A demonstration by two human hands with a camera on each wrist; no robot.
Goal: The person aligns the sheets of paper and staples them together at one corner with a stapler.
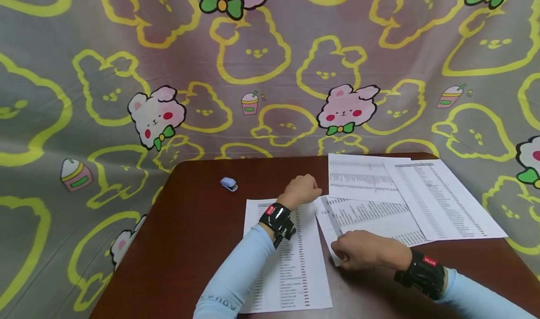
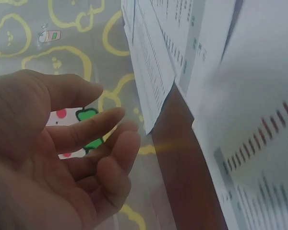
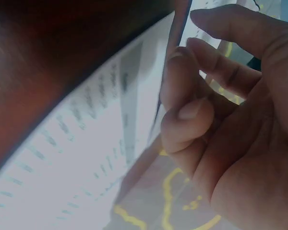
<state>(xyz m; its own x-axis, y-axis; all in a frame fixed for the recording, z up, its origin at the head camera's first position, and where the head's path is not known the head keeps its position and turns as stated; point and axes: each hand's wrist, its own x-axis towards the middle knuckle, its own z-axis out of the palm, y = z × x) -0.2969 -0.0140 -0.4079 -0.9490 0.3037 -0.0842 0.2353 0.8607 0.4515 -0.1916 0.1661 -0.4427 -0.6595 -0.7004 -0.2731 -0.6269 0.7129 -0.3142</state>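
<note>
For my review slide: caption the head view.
Left hand and right hand near printed sheets on a brown table; lilac object further left.

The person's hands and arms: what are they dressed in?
The left sleeve and right sleeve are light blue, the left bearing dark lettering. The left wristband and right wristband are black with red labels. The left hand and right hand wear no gloves.

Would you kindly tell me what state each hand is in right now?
Left hand: open, loosely curled, holding nothing.
Right hand: open, loosely curled, with nothing visible in its grasp.
</note>
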